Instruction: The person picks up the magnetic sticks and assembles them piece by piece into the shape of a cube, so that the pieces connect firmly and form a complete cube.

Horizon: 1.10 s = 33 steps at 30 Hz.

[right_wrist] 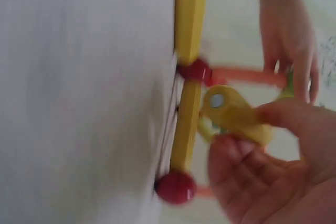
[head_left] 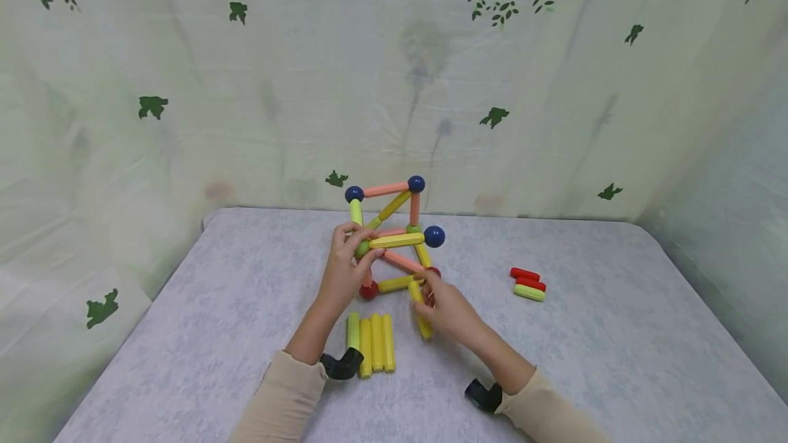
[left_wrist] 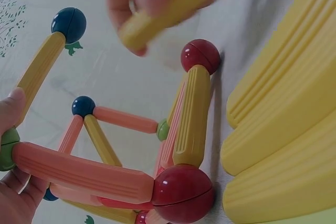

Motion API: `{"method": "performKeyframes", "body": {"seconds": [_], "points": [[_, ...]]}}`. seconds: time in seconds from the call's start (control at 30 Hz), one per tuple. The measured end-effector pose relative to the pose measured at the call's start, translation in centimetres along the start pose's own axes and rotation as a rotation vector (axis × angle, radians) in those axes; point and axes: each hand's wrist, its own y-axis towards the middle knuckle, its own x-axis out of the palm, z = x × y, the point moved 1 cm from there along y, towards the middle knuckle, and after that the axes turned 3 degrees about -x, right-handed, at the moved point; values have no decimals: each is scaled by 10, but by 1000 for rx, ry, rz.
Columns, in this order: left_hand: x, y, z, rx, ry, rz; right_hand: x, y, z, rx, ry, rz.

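Note:
A frame of magnetic rods and balls stands mid-table, with a red ball [head_left: 369,290] at its near-left bottom corner. My left hand [head_left: 335,272] grips it at an upper green ball [head_left: 361,249], thumb and fingers around the joint. From that ball a yellow rod [head_left: 397,240] reaches right to a blue ball [head_left: 434,236]. In the left wrist view a salmon rod [left_wrist: 84,174] links the green ball to a red one. My right hand [head_left: 454,310] pinches a loose yellow rod [head_left: 422,323] in front of the frame; the right wrist view shows its silvery end [right_wrist: 216,100].
Several rods, yellow ones [head_left: 377,342] and a light green one [head_left: 353,331], lie side by side before the frame. At right on the table are red rods [head_left: 524,273] and another light green rod [head_left: 529,292]. A leaf-printed curtain [head_left: 542,169] hangs behind the table.

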Motion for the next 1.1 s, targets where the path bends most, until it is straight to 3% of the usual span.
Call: {"method": "performKeyframes", "body": {"seconds": [0.13,0.27,0.37,0.53,0.83,0.93,1.1], "points": [[1,0,0,-10,3,1,-23,13,8,31,30,156],[0,0,1,-19,5,-2,-37,24,13,28,94,233],[-1,0,1,-28,-5,0,-43,29,15,-35,140,268],[0,0,1,-39,-22,-1,-44,37,21,-117,182,292],[1,0,0,-26,-17,-13,-37,39,30,-61,165,254],[-3,1,3,-32,-4,-57,-37,38,29,-82,167,278],[-16,3,4,-57,37,-159,-36,35,26,-219,116,355]]}}
